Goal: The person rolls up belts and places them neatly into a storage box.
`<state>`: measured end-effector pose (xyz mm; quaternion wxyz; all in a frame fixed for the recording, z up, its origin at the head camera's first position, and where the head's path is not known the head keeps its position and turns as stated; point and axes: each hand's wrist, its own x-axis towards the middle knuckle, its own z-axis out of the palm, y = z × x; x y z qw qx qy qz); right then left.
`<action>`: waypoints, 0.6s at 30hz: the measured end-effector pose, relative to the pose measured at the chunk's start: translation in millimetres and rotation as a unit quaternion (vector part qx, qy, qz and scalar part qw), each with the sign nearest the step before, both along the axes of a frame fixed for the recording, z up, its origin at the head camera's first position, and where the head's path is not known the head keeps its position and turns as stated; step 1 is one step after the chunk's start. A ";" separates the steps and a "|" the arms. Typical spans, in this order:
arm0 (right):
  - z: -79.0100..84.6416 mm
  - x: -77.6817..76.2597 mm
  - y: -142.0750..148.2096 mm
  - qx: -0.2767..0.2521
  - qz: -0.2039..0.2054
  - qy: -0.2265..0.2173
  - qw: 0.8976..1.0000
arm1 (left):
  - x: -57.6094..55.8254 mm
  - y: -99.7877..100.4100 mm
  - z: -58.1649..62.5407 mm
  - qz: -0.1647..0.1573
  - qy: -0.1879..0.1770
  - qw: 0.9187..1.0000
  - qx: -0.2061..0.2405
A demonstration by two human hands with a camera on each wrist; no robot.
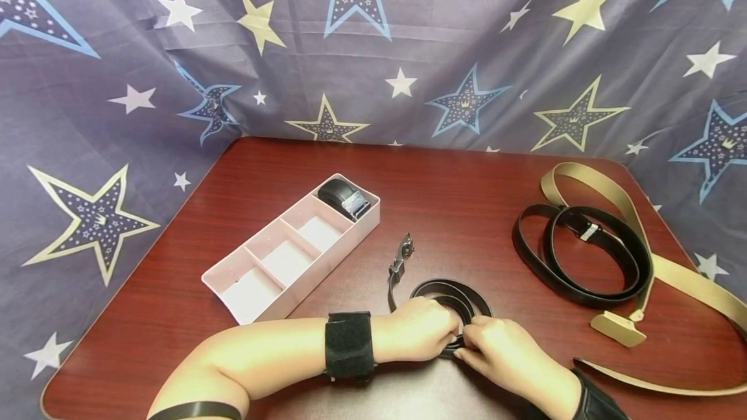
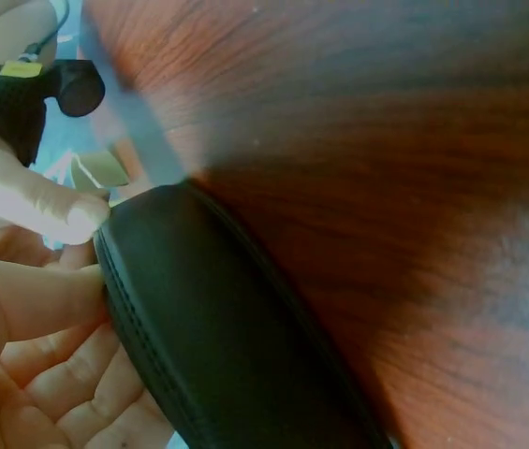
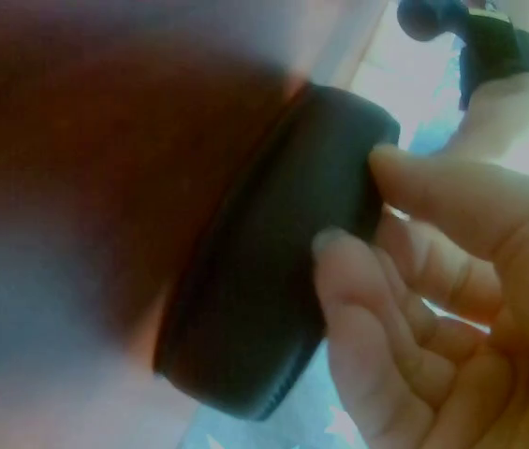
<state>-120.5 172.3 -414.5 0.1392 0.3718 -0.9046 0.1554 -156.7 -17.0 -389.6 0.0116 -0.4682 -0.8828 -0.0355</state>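
Note:
A black leather belt (image 1: 482, 303) lies partly coiled on its edge near the front of the table, its stitched rim visible in the left wrist view. My left hand (image 1: 415, 329) pinches the left side of the coil between curled fingers and thumb. From the other side my right hand (image 1: 506, 347) pinches the same coil, thumb and fingertips against the leather (image 3: 273, 253). The buckle end (image 1: 403, 253) of this belt extends loose beyond my left hand. The middle of the coil is partly hidden behind both hands.
Left of the hands stands a pink divided box (image 1: 327, 269); its far compartment holds a rolled black belt (image 1: 334, 192) with a silver buckle. On the right lie another black belt (image 1: 630, 261) in loops and a tan belt (image 1: 688, 276), crossing each other. A star-patterned cloth (image 1: 373, 63) hangs behind.

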 end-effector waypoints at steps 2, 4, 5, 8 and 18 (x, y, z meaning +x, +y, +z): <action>3.1 -2.1 1.1 0.018 0.010 0.002 1.000 | -0.3 -0.2 0.3 -0.001 0.000 1.000 -0.002; 9.6 -5.5 4.3 0.037 0.021 -0.002 0.999 | 0.1 -0.3 0.4 -0.001 -0.001 1.000 -0.002; 13.7 -8.1 6.6 0.043 0.028 0.000 0.999 | 0.5 -0.4 0.3 -0.001 0.001 1.000 -0.002; 29.5 -21.3 13.7 0.043 0.039 0.006 0.998 | 1.4 -0.6 -0.1 0.000 0.006 1.000 -0.001; 49.6 -101.4 -7.3 0.081 0.028 0.017 0.996 | 0.1 -2.5 -0.9 -0.001 0.000 1.000 0.000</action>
